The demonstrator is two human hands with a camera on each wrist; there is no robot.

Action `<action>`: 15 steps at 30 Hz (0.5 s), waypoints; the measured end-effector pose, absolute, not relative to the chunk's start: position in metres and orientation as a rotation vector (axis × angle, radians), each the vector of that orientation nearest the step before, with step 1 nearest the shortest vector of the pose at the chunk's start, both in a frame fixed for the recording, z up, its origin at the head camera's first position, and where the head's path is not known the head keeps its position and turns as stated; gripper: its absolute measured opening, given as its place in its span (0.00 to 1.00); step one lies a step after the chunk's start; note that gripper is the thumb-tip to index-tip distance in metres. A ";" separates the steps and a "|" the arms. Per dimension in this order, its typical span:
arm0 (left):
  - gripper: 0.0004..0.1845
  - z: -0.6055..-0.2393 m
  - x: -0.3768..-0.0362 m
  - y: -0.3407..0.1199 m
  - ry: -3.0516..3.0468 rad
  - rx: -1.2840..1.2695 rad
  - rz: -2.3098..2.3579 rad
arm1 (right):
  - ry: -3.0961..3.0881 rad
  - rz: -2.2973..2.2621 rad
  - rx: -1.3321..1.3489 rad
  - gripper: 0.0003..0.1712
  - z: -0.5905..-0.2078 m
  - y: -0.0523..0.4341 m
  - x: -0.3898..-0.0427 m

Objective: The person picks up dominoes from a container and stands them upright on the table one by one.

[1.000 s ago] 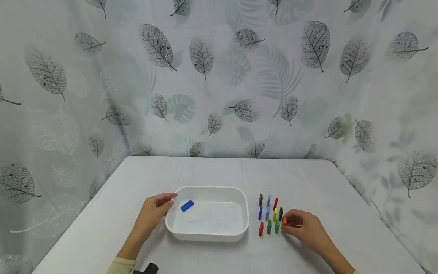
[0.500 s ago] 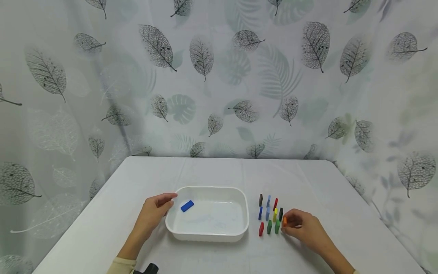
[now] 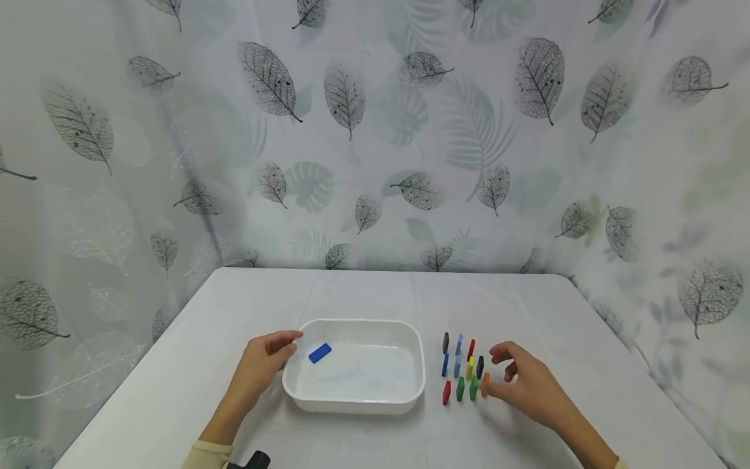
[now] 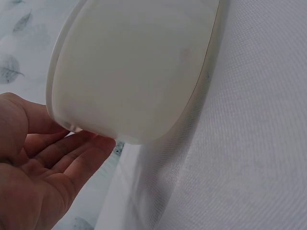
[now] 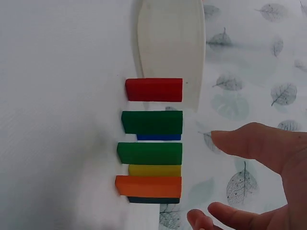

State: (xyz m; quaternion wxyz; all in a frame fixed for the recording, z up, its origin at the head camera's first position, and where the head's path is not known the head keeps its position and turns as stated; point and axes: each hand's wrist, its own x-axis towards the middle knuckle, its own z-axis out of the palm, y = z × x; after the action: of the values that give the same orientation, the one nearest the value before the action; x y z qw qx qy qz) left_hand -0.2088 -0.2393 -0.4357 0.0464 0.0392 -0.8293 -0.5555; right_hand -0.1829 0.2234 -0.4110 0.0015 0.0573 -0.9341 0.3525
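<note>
At the left end of a white plastic tray, my left hand pinches the rim between thumb and fingers; in the left wrist view the fingertips lie under the rim. A blue domino-like block lies flat inside the tray. My right hand has its thumb and fingers spread, holding nothing. Beside its thumb stands an orange block, upright in the front row with green blocks and a red block. The right wrist view shows the hand apart from them.
Behind the front row stand more upright blocks, including a yellow block, a black block and a dark brown block. A white cloth covers the table. Leaf-patterned curtains surround it. A black object shows near the left sleeve.
My right hand has let go of the orange block, spread its fingers and lifted slightly. The block now stands at the right end of the front row. The left hand has stayed put.
</note>
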 end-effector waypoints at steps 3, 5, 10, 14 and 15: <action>0.15 -0.436 -0.208 -0.239 -2.537 0.124 -1.693 | -2.873 1.102 0.199 0.35 -0.404 0.214 -0.181; 0.15 -0.436 -0.208 -0.239 -2.535 0.130 -1.695 | -2.817 1.109 0.235 0.32 -0.400 0.207 -0.181; 0.15 -0.437 -0.208 -0.240 -2.534 0.126 -1.693 | -2.707 1.159 0.379 0.26 -0.389 0.189 -0.183; 0.15 -0.437 -0.209 -0.240 -2.534 0.125 -1.697 | -2.674 1.185 0.485 0.24 -0.383 0.174 -0.185; 0.15 -0.437 -0.209 -0.240 -2.536 0.126 -1.695 | -2.669 1.186 0.508 0.24 -0.382 0.171 -0.185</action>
State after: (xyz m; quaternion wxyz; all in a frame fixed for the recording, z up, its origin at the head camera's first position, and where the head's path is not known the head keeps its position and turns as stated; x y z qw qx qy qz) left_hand -0.2089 -0.2402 -0.4372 0.0444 0.0412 -0.8298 -0.5548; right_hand -0.1853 0.1707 -0.3818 0.0886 0.1708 -0.8968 0.3985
